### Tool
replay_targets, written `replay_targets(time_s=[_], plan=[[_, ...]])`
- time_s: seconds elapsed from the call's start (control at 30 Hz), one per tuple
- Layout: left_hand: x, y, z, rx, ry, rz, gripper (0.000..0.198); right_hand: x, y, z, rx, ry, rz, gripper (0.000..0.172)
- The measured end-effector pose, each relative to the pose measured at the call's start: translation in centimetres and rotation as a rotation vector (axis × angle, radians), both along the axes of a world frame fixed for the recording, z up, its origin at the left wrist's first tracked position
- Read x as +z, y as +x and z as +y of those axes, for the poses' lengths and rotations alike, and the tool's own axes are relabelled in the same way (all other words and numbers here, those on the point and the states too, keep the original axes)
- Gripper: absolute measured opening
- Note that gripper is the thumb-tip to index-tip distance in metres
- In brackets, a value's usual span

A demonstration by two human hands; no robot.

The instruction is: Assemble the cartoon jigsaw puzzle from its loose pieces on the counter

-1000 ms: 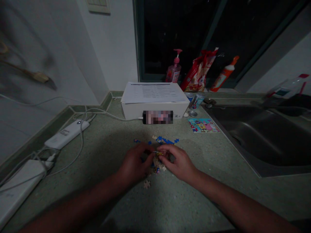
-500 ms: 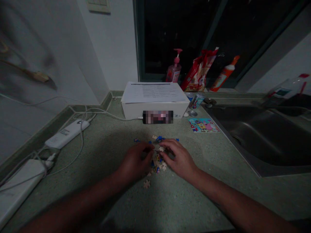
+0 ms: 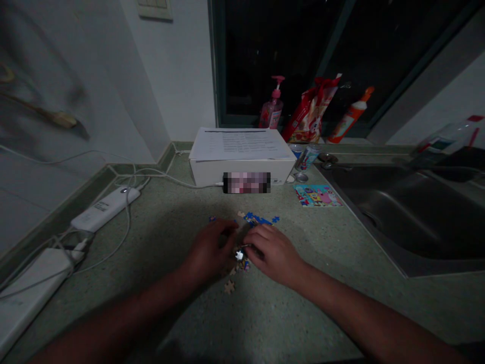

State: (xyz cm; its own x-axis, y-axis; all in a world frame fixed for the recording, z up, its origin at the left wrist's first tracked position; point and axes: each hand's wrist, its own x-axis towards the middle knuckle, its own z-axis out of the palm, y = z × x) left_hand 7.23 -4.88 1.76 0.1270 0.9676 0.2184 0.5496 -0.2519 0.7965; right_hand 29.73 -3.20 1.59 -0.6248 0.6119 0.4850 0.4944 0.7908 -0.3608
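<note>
Speckled green counter (image 3: pixel 326 247) under a dark window (image 3: pixel 280 55), logged from my remote seat, with the far edge of the view as 12 o'clock. Item one: jigsaw pieces (image 3: pixel 257 219), small and mostly blue and cream, spread in a loose patch at mid-counter. Item two: my left hand (image 3: pixel 207 250) and right hand (image 3: pixel 273 253), set close together over the patch, fingers curled downward and nearly meeting, with a bright glint (image 3: pixel 239 255) between them. Whether either hand is clamped on a piece I cannot tell, since the fingers hide it. Status: a blue run of pieces lies at 12 o'clock of the hands, joined or merely touching I cannot tell; a few more sit beneath the hands, and one tan piece (image 3: pixel 229 287) lies alone at 6 o'clock. No large assembled section shows, and most pieces appear unjoined. Also listed: a printed picture card (image 3: pixel 317 195) at 2 o'clock, a steel sink (image 3: pixel 397 212) at 3 o'clock, a white box (image 3: pixel 206 173) topped by papers at 12 o'clock, and white power banks (image 3: pixel 104 209) with cables at 9 o'clock.
</note>
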Motion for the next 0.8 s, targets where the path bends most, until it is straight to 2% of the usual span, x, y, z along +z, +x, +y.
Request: replay_targets(time_s=[0.27,0.37,0.53,0.8], plan=[[0.25,0.74,-0.39,-0.136,-0.068,-0.097,0.025,0.61,0.20,0.23,-0.121,-0.191,0.320,0.011],[0.17,0.87,-0.35,-0.135,-0.084,-0.078,0.014,0.52,0.08,0.26,-0.116,-0.262,0.400,0.011],[0.34,0.73,-0.21,-0.123,-0.079,-0.083,0.018,0.51,0.08,0.26,-0.127,-0.323,0.426,0.012],[0.78,0.68,-0.41,-0.139,-0.056,-0.065,0.015,0.23,0.37,0.27,-0.120,-0.328,0.381,0.019]])
